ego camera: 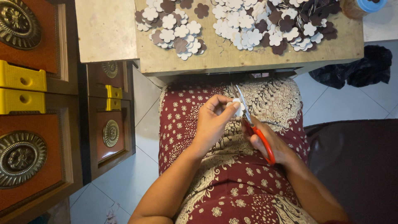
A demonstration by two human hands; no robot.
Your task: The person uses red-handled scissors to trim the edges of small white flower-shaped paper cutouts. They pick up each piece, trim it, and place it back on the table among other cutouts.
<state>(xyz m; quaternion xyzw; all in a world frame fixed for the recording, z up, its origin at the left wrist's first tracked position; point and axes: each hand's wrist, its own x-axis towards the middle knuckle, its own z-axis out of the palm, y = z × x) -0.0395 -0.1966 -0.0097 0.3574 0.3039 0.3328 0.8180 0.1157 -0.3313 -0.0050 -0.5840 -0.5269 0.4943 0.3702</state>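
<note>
Scissors (pixel 253 124) with red handles sit in our right hand (pixel 267 143), and a small white flower-shaped cutout (pixel 238 106) sits in our left hand (pixel 213 124); both are held over our lap, just below the near edge of the table. We go from the biggest things down.

Largest in view is the dark wooden cabinet (pixel 37 103) on the left, with round brass ornaments and yellow plastic pieces on its doors. At the right edge lies a dark brown cushion or seat (pixel 356 166), and above it a black bundle (pixel 360 66) on the pale tiled floor (pixel 331 103). Our lap is covered by a maroon patterned cloth (pixel 232 186) with cream flowers.

Across the top runs the wooden table (pixel 248 58), and on it lie two heaps of flower cutouts: a smaller heap (pixel 174 29) at the left and a wider heap (pixel 273 20) at the right, white and dark brown pieces mixed and overlapping. A jar with a blue lid (pixel 365 6) stands at the table's far right corner.

Our right hand is curled closed through the red loops, the steel blades pointing up and away from us, their tips meeting the cutout. Our left hand is mostly closed, thumb and fingertips pinching the white cutout against the blades. The two hands are touching or nearly so.
</note>
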